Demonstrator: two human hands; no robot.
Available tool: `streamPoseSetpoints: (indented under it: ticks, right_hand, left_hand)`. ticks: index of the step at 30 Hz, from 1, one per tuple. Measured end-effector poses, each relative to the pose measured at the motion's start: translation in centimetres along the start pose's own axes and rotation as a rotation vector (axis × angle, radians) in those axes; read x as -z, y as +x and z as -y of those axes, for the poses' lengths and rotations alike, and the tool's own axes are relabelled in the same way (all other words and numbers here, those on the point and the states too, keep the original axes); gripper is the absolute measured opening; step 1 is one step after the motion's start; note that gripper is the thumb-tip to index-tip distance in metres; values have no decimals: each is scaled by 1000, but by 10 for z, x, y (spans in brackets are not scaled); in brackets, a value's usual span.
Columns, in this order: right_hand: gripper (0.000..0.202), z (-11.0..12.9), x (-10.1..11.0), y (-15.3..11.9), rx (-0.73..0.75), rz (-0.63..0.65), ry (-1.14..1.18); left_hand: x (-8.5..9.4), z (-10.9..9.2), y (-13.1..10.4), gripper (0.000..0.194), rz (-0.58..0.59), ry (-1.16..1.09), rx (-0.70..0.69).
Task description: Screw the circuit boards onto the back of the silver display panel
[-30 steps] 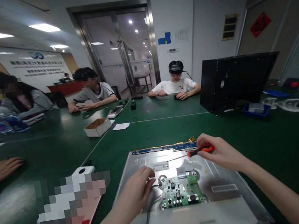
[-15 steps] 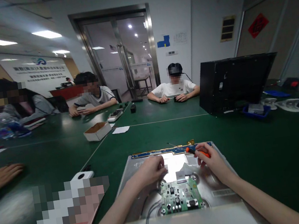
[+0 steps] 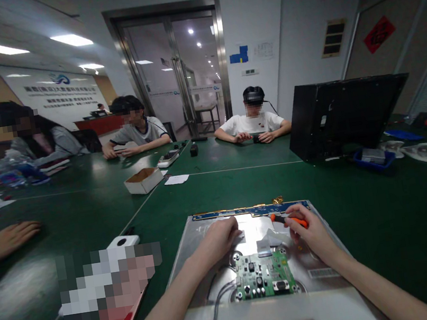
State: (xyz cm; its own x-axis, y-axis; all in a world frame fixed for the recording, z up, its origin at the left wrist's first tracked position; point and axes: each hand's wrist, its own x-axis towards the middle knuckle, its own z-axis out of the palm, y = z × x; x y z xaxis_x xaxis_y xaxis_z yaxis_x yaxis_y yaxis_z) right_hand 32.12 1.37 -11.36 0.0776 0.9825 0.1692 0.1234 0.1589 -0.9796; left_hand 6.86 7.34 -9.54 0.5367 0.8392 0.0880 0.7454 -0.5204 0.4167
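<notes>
At the centre of the frame, slightly low, the right hand (image 3: 307,223) grips the orange-and-black screwdriver (image 3: 299,221) by its handle, held lying over rather than upright; the shaft is hard to make out. The left hand (image 3: 223,236) has its fingertips drawn close together at the panel's bright upper part; whether they pinch anything, I cannot tell. Both forearms come in from the lower edge, one along each side, which seems to leave the green circuit board (image 3: 265,275) between them uncovered. That board sits on the metal panel (image 3: 306,259), which lies flat on the green counter (image 3: 399,223), likely for steady support. Grey cables (image 3: 219,303) trail from the board's left side towards the bottom edge. Farther out, a cardboard box (image 3: 143,182) stands open left of centre, and a black housing (image 3: 347,116) stands upright at the right.
</notes>
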Motion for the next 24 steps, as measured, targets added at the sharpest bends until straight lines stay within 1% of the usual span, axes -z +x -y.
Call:
streamPoseSetpoints:
  ticks: [3,7,10,12,15,19,24]
  right_hand:
    - [34,0,0,0,-16,-5,14]
    - [36,2,0,2,-34,-52,40]
    - [36,6,2,3,-32,-103,53]
    - [36,9,3,3,-26,-130,61]
    - [36,11,4,3,-23,-155,66]
    - [35,11,4,4,-23,-165,58]
    - [34,11,4,5,-33,-139,40]
  left_hand:
    - [6,-7,-1,9,-9,-51,-17]
    - [13,-25,5,3,13,-141,-75]
    - [12,-41,14,6,81,-209,-149]
    - [9,-52,22,8,143,-240,-205]
    - [0,-62,31,18,215,-275,-290]
    - [-7,-61,38,26,227,-299,-325]
    - [-5,-56,35,31,245,-352,-335]
